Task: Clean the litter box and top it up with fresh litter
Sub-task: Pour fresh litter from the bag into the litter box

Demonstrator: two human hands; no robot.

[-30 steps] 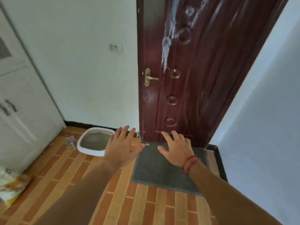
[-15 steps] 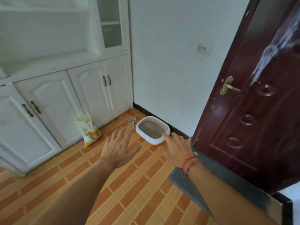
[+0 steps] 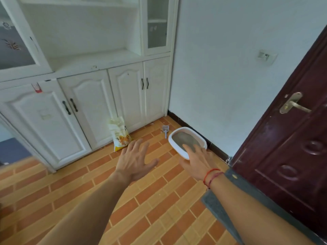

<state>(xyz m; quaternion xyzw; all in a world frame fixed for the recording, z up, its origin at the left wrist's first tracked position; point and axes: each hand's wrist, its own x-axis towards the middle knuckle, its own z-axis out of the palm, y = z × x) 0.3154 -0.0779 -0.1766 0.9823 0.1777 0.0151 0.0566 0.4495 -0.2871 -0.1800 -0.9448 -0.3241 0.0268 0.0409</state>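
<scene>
A white litter box (image 3: 172, 138) with grey litter inside sits on the tiled floor against the wall, near the corner. A small grey scoop (image 3: 165, 130) lies on the floor just left of it. A yellow and white litter bag (image 3: 120, 133) leans upright against the white cabinet. My left hand (image 3: 134, 160) is held out in the air, fingers spread, holding nothing. My right hand (image 3: 200, 160), with a red string at the wrist, is also spread and empty; its fingertips overlap the near rim of the box in the view.
White cabinets (image 3: 92, 103) with dark handles line the left side. A dark red door (image 3: 290, 147) with a brass handle stands at the right, with a grey doormat (image 3: 223, 214) in front of it. Orange brick-pattern tiles (image 3: 159, 200) cover the floor.
The view has swung left from the door toward the cabinets and corner. The litter box, scoop and bag now sit nearer the middle. Both hands stay outstretched and empty.
</scene>
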